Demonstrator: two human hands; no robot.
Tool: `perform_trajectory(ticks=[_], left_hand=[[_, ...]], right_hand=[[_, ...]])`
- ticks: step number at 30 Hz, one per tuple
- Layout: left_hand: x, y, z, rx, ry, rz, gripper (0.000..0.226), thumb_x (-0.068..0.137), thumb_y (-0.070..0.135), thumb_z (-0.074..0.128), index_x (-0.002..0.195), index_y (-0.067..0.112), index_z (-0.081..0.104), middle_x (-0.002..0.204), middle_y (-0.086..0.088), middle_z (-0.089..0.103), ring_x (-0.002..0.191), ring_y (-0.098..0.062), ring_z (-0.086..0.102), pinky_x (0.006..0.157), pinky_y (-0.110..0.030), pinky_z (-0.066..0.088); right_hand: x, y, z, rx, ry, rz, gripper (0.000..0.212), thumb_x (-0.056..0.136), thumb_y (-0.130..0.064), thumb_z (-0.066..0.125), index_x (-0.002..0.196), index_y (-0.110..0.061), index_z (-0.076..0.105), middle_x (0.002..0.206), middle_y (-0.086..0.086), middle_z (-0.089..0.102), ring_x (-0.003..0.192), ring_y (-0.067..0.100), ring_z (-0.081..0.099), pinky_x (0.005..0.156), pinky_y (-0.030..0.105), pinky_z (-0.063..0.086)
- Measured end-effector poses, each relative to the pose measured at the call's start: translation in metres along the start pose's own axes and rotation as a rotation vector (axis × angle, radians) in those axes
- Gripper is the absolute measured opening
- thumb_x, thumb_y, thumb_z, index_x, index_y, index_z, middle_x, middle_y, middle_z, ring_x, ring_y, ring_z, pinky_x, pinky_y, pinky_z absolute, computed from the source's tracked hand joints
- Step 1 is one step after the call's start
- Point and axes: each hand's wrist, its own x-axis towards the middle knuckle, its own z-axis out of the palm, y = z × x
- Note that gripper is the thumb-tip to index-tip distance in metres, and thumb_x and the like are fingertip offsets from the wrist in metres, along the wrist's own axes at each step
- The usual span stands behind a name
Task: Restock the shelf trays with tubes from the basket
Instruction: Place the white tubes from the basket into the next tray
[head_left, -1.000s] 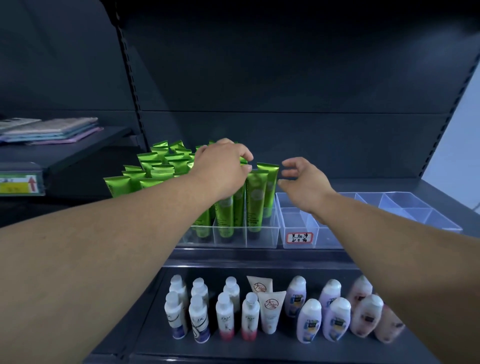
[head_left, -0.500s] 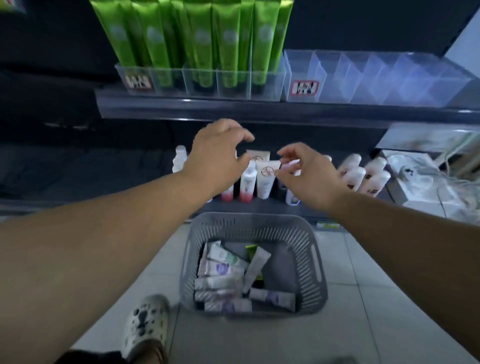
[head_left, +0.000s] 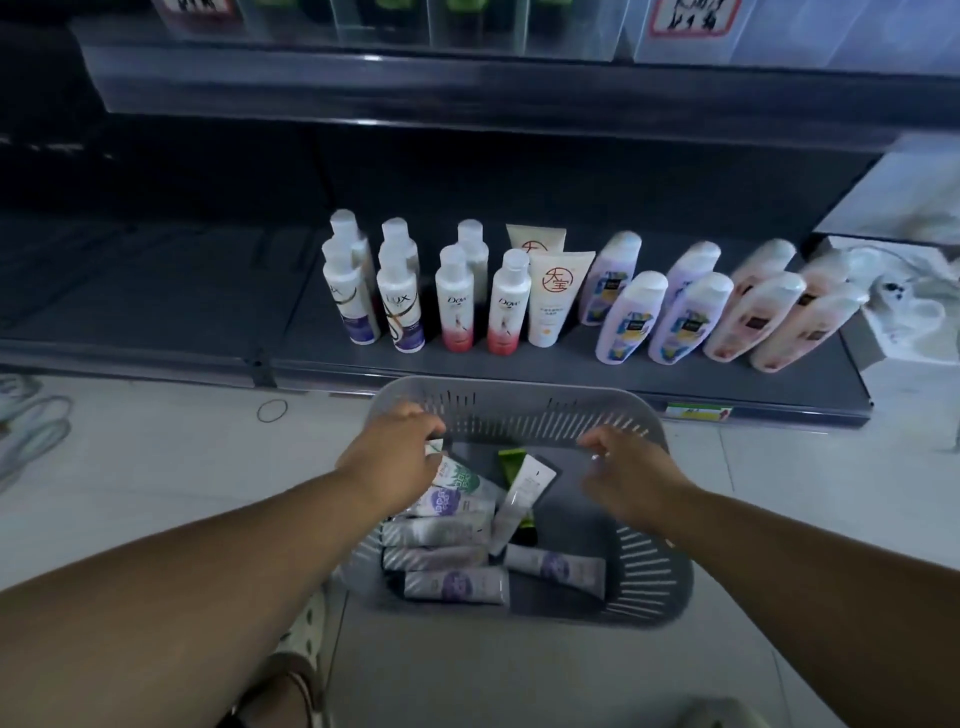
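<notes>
**Hands over basket; grip unconfirmed**

The left hand (head_left: 395, 460) is hovering over the left side of the basket (head_left: 519, 402), fingers curled at the crimped end of the topmost tube (head_left: 462, 478); whether it is pinching cannot be told. The tubes (head_left: 441, 531) are lying in the basket's left half, long axes mostly running left to right, nearest this hand. The right hand (head_left: 631, 480) is hanging over the basket's right half, loosely curled, holding nothing.

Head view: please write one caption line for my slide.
Left hand and right hand over the grey basket of tubes on the floor, in front of a shelf of bottles.
</notes>
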Motion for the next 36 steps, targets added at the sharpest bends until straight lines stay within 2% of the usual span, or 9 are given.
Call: perform_trajectory(ticks=[6,13,17,22,25,29,31,33,36], left_hand=[[0.039,-0.035,0.040,0.034,-0.155,-0.115,0.043,0.091,0.017,0.052,0.134,0.021,0.049,0.138,-0.003,0.042,0.121,-0.020,0.046,0.097,-0.027,0.037],[0.068,-0.047,0.084,0.069,-0.311,-0.041,0.056,0.089,0.021,0.057,0.143,0.018,0.038,0.151,-0.005,0.030,0.134,-0.023,0.034,0.108,-0.027,0.032],[0.077,-0.050,0.108,0.194,-0.384,0.036,0.058,0.090,0.025,0.055,0.143,0.018,0.034,0.150,-0.005,0.029,0.133,-0.026,0.034,0.108,-0.034,0.032],[0.092,-0.051,0.119,0.282,-0.422,0.076,0.063,0.094,0.041,0.047,0.149,0.024,0.021,0.159,-0.001,0.009,0.145,-0.022,0.010,0.116,-0.036,0.009],[0.097,-0.052,0.121,0.331,-0.476,0.066,0.073,0.089,0.054,0.049,0.149,0.026,0.018,0.158,-0.002,0.008,0.145,-0.023,0.006,0.117,-0.041,0.002],[0.098,-0.052,0.125,0.419,-0.458,0.071,0.076,0.084,0.063,0.047,0.145,0.021,0.029,0.143,-0.009,0.033,0.133,-0.027,0.028,0.112,-0.039,0.016],[0.096,-0.052,0.127,0.424,-0.514,0.049,0.077,0.084,0.065,0.047,0.143,0.018,0.031,0.140,-0.011,0.035,0.130,-0.030,0.032,0.109,-0.039,0.022],[0.094,-0.051,0.131,0.386,-0.572,0.021,0.076,0.085,0.065,0.047,0.141,0.015,0.034,0.139,-0.013,0.037,0.128,-0.031,0.035,0.105,-0.038,0.028],[0.089,-0.048,0.141,0.265,-0.599,-0.006,0.068,0.088,0.059,0.047,0.136,0.011,0.038,0.136,-0.013,0.044,0.123,-0.031,0.043,0.099,-0.036,0.036]], right_hand=[[0.054,0.003,0.035,-0.086,-0.155,-0.067,0.045,0.092,-0.029,0.059,0.134,-0.019,0.048,0.135,0.005,0.051,0.120,0.021,0.050,0.088,0.023,0.037],[0.114,0.009,0.077,-0.185,-0.292,-0.150,0.054,0.090,-0.033,0.058,0.140,-0.023,0.040,0.145,0.008,0.042,0.128,0.025,0.044,0.102,0.030,0.039],[0.138,0.019,0.090,-0.231,-0.361,-0.174,0.065,0.091,-0.031,0.059,0.148,-0.020,0.029,0.154,0.007,0.028,0.139,0.022,0.032,0.110,0.026,0.029],[0.153,0.027,0.106,-0.258,-0.468,-0.134,0.073,0.091,-0.036,0.059,0.151,-0.023,0.020,0.155,0.008,0.026,0.139,0.024,0.033,0.109,0.027,0.029],[0.153,0.034,0.113,-0.220,-0.399,-0.119,0.058,0.089,-0.032,0.061,0.141,-0.022,0.037,0.142,0.009,0.042,0.127,0.025,0.043,0.099,0.026,0.037],[0.154,0.041,0.118,-0.191,-0.332,-0.113,0.030,0.090,-0.035,0.059,0.116,-0.021,0.052,0.123,0.008,0.056,0.112,0.022,0.052,0.081,0.023,0.036],[0.154,0.043,0.120,-0.185,-0.330,-0.082,0.020,0.091,-0.036,0.058,0.105,-0.023,0.051,0.120,0.007,0.059,0.109,0.021,0.055,0.075,0.022,0.034],[0.156,0.044,0.124,-0.175,-0.338,-0.041,0.028,0.092,-0.037,0.057,0.111,-0.018,0.051,0.122,0.009,0.059,0.110,0.022,0.056,0.073,0.021,0.034],[0.159,0.043,0.129,-0.172,-0.390,-0.006,0.056,0.091,-0.039,0.058,0.135,-0.011,0.038,0.134,0.014,0.051,0.118,0.027,0.053,0.086,0.026,0.044]])
